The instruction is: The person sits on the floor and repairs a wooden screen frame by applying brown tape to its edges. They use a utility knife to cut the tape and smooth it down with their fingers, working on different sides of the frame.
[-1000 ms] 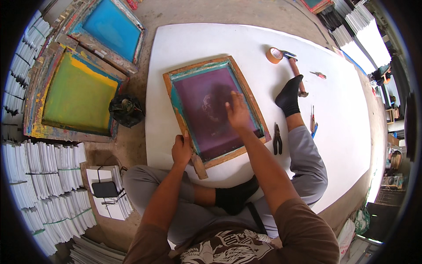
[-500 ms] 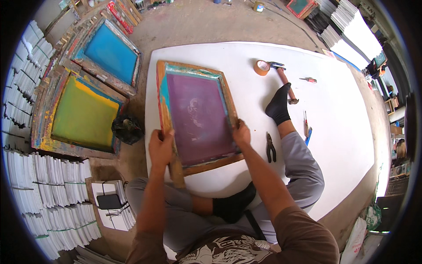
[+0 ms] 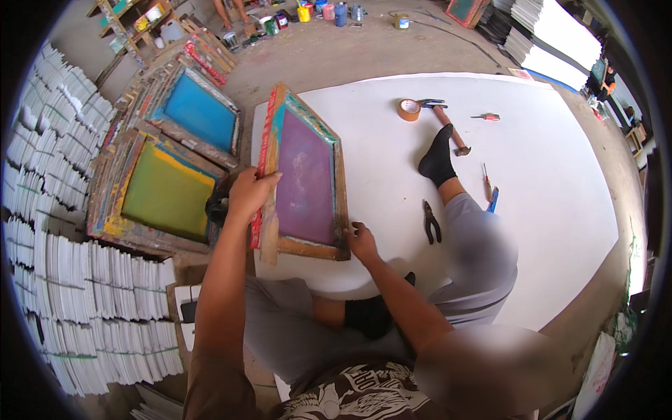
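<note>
We see a wooden-framed printing screen with purple mesh tilted up on its right edge over the white board on the floor. The left hand is closed around the frame's raised left rail; the right hand grips the lower right corner. A black-socked foot rests on the board. Black pliers lie just right of the frame. Farther off sit a brown tape roll, a wooden-handled hammer and a red-handled screwdriver. Left of the frame lean a yellow-green screen and a blue screen, beside stacks of white sheets.
</note>
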The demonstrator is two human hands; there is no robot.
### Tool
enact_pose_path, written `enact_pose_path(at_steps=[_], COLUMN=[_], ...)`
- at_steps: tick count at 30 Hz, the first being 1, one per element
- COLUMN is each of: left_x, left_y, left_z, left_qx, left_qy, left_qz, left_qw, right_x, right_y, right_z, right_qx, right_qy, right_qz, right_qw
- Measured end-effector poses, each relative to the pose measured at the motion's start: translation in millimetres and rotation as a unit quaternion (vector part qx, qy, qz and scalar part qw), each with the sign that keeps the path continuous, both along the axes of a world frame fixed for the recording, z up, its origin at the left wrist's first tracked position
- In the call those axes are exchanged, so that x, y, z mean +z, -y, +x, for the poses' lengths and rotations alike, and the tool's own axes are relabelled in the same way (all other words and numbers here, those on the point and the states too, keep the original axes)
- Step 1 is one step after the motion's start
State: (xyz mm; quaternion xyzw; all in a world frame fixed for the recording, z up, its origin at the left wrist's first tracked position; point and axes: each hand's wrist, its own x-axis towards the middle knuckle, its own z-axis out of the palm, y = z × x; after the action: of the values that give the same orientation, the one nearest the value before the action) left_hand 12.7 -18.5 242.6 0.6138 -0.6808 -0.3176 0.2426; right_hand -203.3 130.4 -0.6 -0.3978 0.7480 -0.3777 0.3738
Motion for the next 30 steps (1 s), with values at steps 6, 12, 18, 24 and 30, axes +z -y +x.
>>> enact_pose_path(at_steps=[6, 12, 18, 24, 30], left_x=[-9, -18, -8, -19, -33], left_y=[-16, -21, -31, -27, -20], left_z=[-3, 13, 13, 26, 39], left_qx=[0.018, 0.028, 0.038, 0.06, 0.04], left_qy=[-0.137, -0.2, -0.213, -0.218, -0.266], left_qz=[0.009, 0.039, 0.045, 0.04, 0.033], left_qw=[0.99, 0.979, 0.975, 0.973, 0.963], right_x=[-51, -71, -94, -87, -75], right_y=[-38, -46, -40, -39, -33], right_z=[-8, -4, -11, -5, -10], right_qx=[-0.021, -0.017, -0.024, 0.001, 0.038], right_qy=[0.037, 0.068, 0.102, 0.122, 0.104], right_qz=[0.023, 0.016, 0.016, 0.036, 0.043], right_qw=[0.999, 0.997, 0.994, 0.992, 0.993])
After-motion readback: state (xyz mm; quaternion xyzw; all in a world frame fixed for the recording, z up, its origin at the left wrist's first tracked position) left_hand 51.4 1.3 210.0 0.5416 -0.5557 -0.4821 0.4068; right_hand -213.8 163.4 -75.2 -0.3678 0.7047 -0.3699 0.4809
